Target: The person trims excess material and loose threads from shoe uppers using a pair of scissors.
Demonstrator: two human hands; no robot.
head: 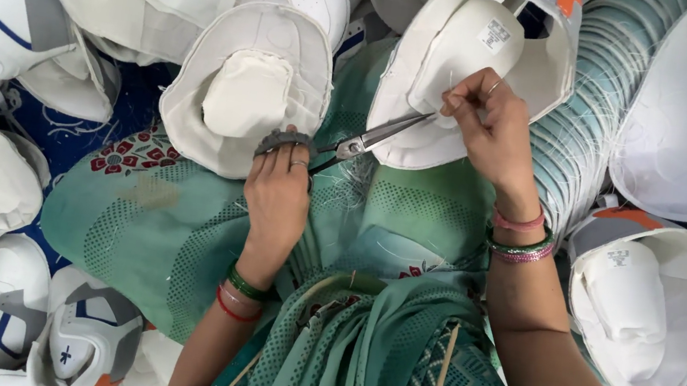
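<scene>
Head view: your left hand (276,197), at centre frame, grips the scissors (350,145) by their handles, blades nearly closed and pointing upper right. Your right hand (487,124) pinches what appears to be a loose thread on the white shoe upper (426,115). Trimming on this piece looks unfinished; many uppers (669,301) lie all around.

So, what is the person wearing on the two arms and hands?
The arms are bare, without sleeves. The left hand has a finger ring, with green and red bangles at its wrist. The right hand also has a ring, with pink and green bangles.
</scene>
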